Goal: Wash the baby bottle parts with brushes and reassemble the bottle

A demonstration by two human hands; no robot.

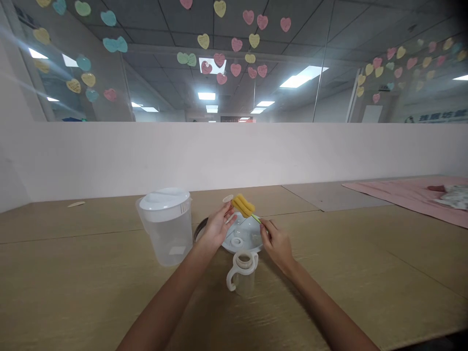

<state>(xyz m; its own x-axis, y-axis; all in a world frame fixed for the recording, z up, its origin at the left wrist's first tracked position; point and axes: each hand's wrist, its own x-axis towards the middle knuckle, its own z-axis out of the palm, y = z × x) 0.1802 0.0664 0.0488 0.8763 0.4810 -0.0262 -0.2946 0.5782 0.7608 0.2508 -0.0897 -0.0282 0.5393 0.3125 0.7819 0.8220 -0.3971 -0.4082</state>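
My right hand is closed round the green handle of a sponge brush, whose yellow sponge head points up and left. My left hand pinches a small, pale, round cap-like piece beside the sponge; its exact kind is too small to tell. Whether the sponge touches this piece, I cannot tell. Below and between both hands, an uncapped clear baby bottle with white side handles stands upright on the table. Behind it lies a shallow white basin with a white ring in it, partly covered by my hands.
A translucent pitcher with a white lid stands left of my left forearm. A dark-rimmed round object is partly hidden behind that arm. The wooden table reaches a white wall. A pink cloth lies at the far right.
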